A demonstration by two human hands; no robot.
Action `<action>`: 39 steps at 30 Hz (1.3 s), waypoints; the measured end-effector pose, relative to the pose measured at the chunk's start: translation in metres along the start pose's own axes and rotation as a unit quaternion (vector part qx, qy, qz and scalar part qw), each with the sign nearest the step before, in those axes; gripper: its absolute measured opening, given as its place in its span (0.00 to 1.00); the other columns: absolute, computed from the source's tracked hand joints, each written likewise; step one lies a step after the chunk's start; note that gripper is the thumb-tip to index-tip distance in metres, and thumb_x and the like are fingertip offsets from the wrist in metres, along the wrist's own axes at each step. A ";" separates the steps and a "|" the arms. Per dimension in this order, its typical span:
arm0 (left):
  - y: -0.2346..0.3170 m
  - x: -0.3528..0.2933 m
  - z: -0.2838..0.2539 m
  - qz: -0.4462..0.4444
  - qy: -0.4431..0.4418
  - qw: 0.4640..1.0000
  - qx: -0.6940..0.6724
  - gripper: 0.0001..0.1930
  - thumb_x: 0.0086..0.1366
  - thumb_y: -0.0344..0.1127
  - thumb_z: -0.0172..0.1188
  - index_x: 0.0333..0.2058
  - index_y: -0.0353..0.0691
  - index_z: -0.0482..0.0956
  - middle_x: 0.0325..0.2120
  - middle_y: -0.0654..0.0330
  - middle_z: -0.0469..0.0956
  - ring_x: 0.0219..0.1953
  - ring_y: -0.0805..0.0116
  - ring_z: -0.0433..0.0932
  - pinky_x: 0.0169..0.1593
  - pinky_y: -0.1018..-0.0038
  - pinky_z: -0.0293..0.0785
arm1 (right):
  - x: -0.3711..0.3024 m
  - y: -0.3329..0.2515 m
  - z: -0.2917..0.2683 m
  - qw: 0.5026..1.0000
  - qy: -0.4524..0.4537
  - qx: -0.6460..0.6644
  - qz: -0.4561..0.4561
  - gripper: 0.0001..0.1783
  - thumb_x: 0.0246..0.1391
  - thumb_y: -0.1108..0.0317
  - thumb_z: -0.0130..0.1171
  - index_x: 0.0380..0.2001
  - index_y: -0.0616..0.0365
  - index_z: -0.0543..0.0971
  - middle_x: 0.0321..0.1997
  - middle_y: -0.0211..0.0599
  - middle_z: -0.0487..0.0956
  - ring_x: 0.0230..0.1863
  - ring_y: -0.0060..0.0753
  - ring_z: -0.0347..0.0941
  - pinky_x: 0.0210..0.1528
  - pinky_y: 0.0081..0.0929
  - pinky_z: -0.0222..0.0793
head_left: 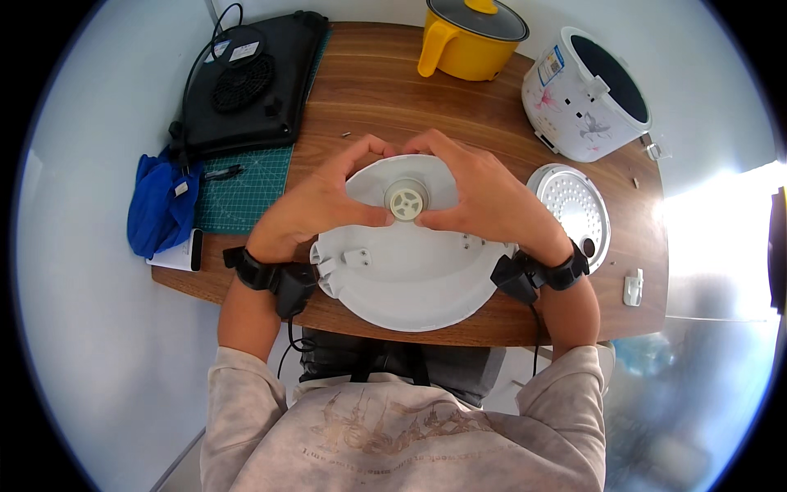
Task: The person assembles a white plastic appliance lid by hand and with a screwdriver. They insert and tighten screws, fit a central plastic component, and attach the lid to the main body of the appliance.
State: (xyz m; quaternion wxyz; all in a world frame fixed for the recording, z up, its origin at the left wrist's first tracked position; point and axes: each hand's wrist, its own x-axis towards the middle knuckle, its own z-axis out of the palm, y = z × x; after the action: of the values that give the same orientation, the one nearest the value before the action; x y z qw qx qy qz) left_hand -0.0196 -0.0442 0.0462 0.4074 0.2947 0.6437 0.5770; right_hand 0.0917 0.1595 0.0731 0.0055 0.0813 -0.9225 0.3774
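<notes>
A white rice cooker lid (410,287) lies with its hollow inner side up at the table's near edge. Set in its far part is a round cream vent cap (407,204) with a spoked centre. My left hand (332,193) grips the lid's far rim from the left, thumb tip beside the cap. From the other side my right hand (488,193) holds it the same way, its thumb at the cap's right. Both hands' fingers curl round the far edge, where the rim partly hides them. The thumbs almost meet just below the cap.
At back right stands the white rice cooker body (574,115), near a yellow pot (471,49). A perforated metal plate (574,205) and white latch piece (633,288) lie right. Leftward are an upturned black appliance (270,90), green mat (254,193), pen (221,173) and blue cloth (156,209).
</notes>
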 end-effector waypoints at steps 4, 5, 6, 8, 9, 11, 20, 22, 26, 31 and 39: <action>-0.005 0.001 -0.002 0.030 -0.014 0.998 0.045 0.33 0.48 0.27 0.73 0.53 0.43 0.70 0.46 0.59 0.78 0.51 0.67 0.74 0.56 0.72 0.69 | -0.002 -0.003 0.003 1.000 0.003 -0.014 -0.001 0.34 0.43 0.68 0.73 0.53 0.56 0.69 0.49 0.51 0.80 0.49 0.55 0.78 0.51 0.42 0.74; -0.005 0.001 -0.002 0.032 -0.017 0.998 0.043 0.33 0.48 0.27 0.72 0.53 0.43 0.70 0.47 0.59 0.78 0.51 0.68 0.74 0.56 0.72 0.69 | -0.003 -0.004 0.002 1.000 0.001 -0.016 -0.003 0.34 0.43 0.69 0.73 0.53 0.56 0.69 0.49 0.51 0.80 0.49 0.56 0.78 0.51 0.43 0.74; -0.003 0.000 -0.001 0.034 -0.021 0.998 0.041 0.32 0.48 0.26 0.72 0.53 0.43 0.70 0.47 0.60 0.78 0.51 0.68 0.74 0.56 0.72 0.69 | -0.003 -0.005 0.002 1.000 -0.001 -0.018 -0.004 0.33 0.43 0.69 0.73 0.53 0.56 0.68 0.49 0.52 0.80 0.49 0.56 0.78 0.50 0.43 0.74; -0.003 -0.001 0.000 0.037 -0.028 0.998 0.037 0.33 0.48 0.26 0.72 0.54 0.44 0.70 0.47 0.60 0.78 0.51 0.69 0.74 0.57 0.72 0.68 | -0.004 -0.007 0.000 1.000 -0.004 -0.018 -0.009 0.33 0.44 0.70 0.73 0.53 0.57 0.68 0.49 0.53 0.80 0.50 0.57 0.78 0.50 0.44 0.74; -0.005 0.000 -0.001 0.039 -0.031 0.998 0.034 0.33 0.48 0.26 0.72 0.54 0.44 0.70 0.47 0.60 0.78 0.52 0.69 0.74 0.57 0.72 0.68 | -0.004 -0.007 0.000 1.000 -0.006 -0.018 -0.011 0.33 0.44 0.71 0.73 0.53 0.57 0.68 0.49 0.53 0.80 0.50 0.58 0.78 0.50 0.45 0.74; -0.006 0.001 -0.002 0.042 -0.037 0.998 0.033 0.33 0.48 0.26 0.73 0.54 0.44 0.69 0.47 0.61 0.78 0.52 0.70 0.74 0.57 0.72 0.68 | -0.004 -0.008 0.000 1.000 -0.010 -0.006 -0.003 0.33 0.44 0.72 0.72 0.53 0.56 0.68 0.49 0.50 0.80 0.51 0.57 0.77 0.52 0.42 0.73; -0.001 -0.002 -0.008 0.012 -0.032 0.999 0.007 0.33 0.47 0.25 0.72 0.54 0.43 0.71 0.47 0.62 0.77 0.54 0.69 0.73 0.60 0.73 0.66 | -0.007 -0.002 0.004 0.999 0.013 0.041 -0.028 0.28 0.50 0.73 0.65 0.55 0.57 0.69 0.47 0.51 0.81 0.48 0.55 0.79 0.50 0.41 0.74; 0.003 -0.002 -0.008 -0.001 -0.036 0.999 -0.004 0.30 0.51 0.27 0.70 0.54 0.42 0.71 0.47 0.62 0.77 0.53 0.70 0.73 0.59 0.74 0.66 | -0.005 -0.001 0.003 0.998 0.008 0.067 0.003 0.25 0.53 0.72 0.63 0.55 0.57 0.70 0.47 0.49 0.82 0.47 0.51 0.80 0.49 0.39 0.75; 0.004 -0.002 -0.005 -0.014 -0.021 1.000 -0.012 0.26 0.55 0.29 0.66 0.54 0.42 0.71 0.47 0.61 0.77 0.51 0.71 0.74 0.56 0.76 0.68 | -0.001 -0.003 0.001 0.995 -0.006 0.081 0.055 0.21 0.57 0.71 0.61 0.54 0.57 0.73 0.48 0.43 0.82 0.48 0.43 0.81 0.51 0.34 0.75; 0.001 -0.002 -0.002 -0.015 -0.016 1.000 -0.016 0.23 0.56 0.28 0.65 0.52 0.41 0.72 0.45 0.60 0.78 0.48 0.72 0.76 0.53 0.77 0.70 | -0.003 -0.004 0.004 0.998 0.012 0.054 0.017 0.20 0.57 0.68 0.62 0.53 0.57 0.73 0.46 0.45 0.83 0.47 0.45 0.81 0.49 0.35 0.75; 0.000 -0.003 -0.003 0.033 0.004 0.999 0.041 0.20 0.58 0.31 0.65 0.50 0.40 0.74 0.41 0.59 0.80 0.45 0.72 0.77 0.48 0.76 0.72 | -0.001 0.000 0.003 0.997 -0.001 0.076 0.013 0.20 0.58 0.69 0.64 0.53 0.57 0.73 0.48 0.43 0.82 0.49 0.41 0.80 0.53 0.35 0.73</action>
State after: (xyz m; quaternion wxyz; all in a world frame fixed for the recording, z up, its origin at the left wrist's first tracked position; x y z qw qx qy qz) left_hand -0.0209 -0.0480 0.0471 0.3730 0.3297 0.6587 0.5642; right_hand 0.0925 0.1574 0.0712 -0.0064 0.0698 -0.8922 0.4461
